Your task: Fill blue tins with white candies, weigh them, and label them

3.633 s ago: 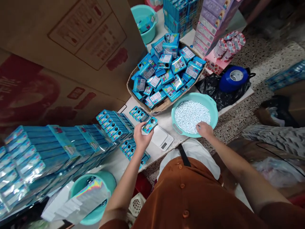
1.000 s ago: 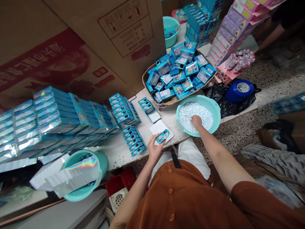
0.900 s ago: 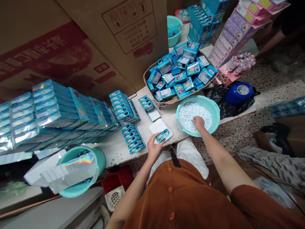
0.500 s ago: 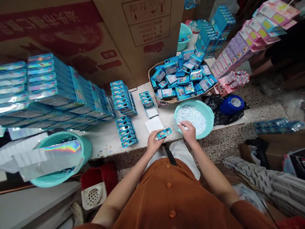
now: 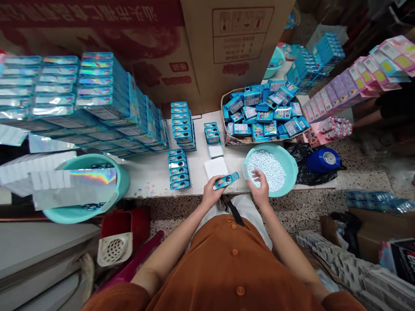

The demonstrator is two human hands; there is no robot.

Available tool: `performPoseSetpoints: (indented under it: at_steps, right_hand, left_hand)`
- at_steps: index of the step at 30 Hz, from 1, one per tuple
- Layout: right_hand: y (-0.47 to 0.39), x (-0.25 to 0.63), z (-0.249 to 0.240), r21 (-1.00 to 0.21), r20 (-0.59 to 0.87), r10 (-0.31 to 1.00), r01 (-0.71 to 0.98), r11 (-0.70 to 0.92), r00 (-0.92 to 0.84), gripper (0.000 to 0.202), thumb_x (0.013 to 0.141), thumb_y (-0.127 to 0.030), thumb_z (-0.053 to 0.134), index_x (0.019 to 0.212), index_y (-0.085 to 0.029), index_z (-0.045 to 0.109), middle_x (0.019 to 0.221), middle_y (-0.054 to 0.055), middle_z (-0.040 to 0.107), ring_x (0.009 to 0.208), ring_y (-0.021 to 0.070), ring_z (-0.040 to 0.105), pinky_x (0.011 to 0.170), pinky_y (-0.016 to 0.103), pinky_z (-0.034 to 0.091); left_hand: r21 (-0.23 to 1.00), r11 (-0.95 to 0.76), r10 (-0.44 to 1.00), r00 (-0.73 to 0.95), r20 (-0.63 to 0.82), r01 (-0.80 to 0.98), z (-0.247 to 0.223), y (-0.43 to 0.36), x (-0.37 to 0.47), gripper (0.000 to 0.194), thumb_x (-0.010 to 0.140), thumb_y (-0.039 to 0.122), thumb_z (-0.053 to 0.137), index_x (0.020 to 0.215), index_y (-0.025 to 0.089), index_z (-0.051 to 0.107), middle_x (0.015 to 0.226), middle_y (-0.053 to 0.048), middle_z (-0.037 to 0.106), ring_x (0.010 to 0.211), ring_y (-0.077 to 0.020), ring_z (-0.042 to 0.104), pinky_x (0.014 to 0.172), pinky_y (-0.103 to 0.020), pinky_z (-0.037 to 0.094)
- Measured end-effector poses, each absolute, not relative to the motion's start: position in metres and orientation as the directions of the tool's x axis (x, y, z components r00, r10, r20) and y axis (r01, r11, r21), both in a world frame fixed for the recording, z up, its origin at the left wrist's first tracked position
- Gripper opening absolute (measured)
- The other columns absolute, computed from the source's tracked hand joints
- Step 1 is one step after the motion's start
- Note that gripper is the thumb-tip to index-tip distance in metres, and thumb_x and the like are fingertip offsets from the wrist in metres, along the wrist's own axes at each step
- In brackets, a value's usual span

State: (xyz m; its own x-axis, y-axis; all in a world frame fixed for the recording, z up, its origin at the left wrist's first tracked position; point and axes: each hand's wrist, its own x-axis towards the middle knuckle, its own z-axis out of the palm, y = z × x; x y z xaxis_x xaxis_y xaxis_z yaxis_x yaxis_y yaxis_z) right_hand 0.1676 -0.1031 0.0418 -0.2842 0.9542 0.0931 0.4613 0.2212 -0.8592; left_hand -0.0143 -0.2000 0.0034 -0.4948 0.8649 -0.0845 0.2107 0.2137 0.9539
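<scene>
My left hand (image 5: 212,192) grips a small blue candy box (image 5: 225,181) by its left end, above the table's front edge. A flap stands out from the box's right end. My right hand (image 5: 260,186) is over the near left side of a turquoise basin (image 5: 293,169), its fingers apart and curved. Small white candies (image 5: 270,170) fill much of that basin. Behind the held box, a white square stack of cards or paper (image 5: 215,167) lies on the table. Just beyond it sits a tray (image 5: 215,150) with several blue boxes at its far end.
An open carton (image 5: 227,139) heaped with blue boxes stands behind the basin. Rows of blue boxes (image 5: 179,170) and a tall stack (image 5: 106,90) line the left. Another turquoise basin (image 5: 121,179) sits at far left. A blue tape roll (image 5: 324,160) lies on black plastic, right.
The view has shifted, so the table's things appear moved. My right hand's fingers have gone from pinched together to spread apart. A flap now shows at the held box's right end.
</scene>
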Motion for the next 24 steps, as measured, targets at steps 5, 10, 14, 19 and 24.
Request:
performPoseSetpoints:
  at_steps: [5,10,14,19,24]
  right_hand:
    - [-0.095,0.192,0.011,-0.816,-0.013,0.983,0.569,0.097,-0.185,0.047,0.084,-0.045,0.054,0.123,-0.018,0.050,0.105,0.009,0.061,0.090,0.0185,0.056,0.079,0.033,0.047]
    - [-0.092,0.226,-0.030,-0.718,-0.069,0.986,0.694,0.055,-0.150,0.045,0.083,-0.048,0.049,0.112,-0.015,0.057,0.101,0.011,0.062,0.089,0.0202,0.057,0.079,0.034,0.046]
    - [-0.088,0.246,-0.057,-0.651,-0.118,0.992,0.752,-0.107,0.039,0.043,0.084,-0.045,0.043,0.107,-0.012,0.059,0.102,0.013,0.064,0.086,0.0206,0.058,0.081,0.033,0.045]
    - [-0.086,0.245,-0.068,-0.471,-0.115,0.989,0.872,-0.132,0.087,0.039,0.086,-0.041,0.039,0.103,-0.015,0.062,0.104,0.012,0.065,0.092,0.0228,0.057,0.080,0.031,0.041]
    - [-0.089,0.234,-0.065,-0.346,-0.136,0.987,0.929,-0.129,0.086,0.038,0.089,-0.042,0.037,0.101,-0.018,0.065,0.102,0.010,0.065,0.091,0.0222,0.056,0.070,0.028,0.036]
  left_hand:
    - [0.921,0.306,0.806,-0.580,-0.115,0.243,-0.023,-0.201,-0.035,0.034,0.069,0.028,0.069,0.102,0.021,0.061,0.098,-0.005,0.067,0.091,-0.0222,0.063,0.080,-0.034,0.049]
    - [0.874,0.349,0.779,-0.624,-0.069,0.339,-0.043,-0.191,-0.063,0.034,0.069,0.024,0.068,0.102,0.022,0.060,0.096,-0.006,0.066,0.090,-0.0230,0.061,0.081,-0.036,0.048]
    - [0.837,0.296,0.859,-0.511,-0.023,0.460,-0.056,-0.169,-0.076,0.037,0.068,0.016,0.066,0.104,0.023,0.060,0.100,-0.006,0.065,0.096,-0.0245,0.060,0.085,-0.038,0.046]
    - [0.800,0.330,0.889,-0.450,-0.085,0.501,-0.067,-0.149,-0.080,0.044,0.067,0.014,0.067,0.109,0.021,0.057,0.107,-0.009,0.063,0.102,-0.0267,0.058,0.090,-0.041,0.045]
    - [0.772,0.349,0.878,-0.474,-0.070,0.532,-0.069,-0.169,-0.085,0.076,0.060,0.020,0.077,0.128,0.021,0.044,0.127,-0.012,0.053,0.122,-0.0309,0.045,0.102,-0.046,0.037]
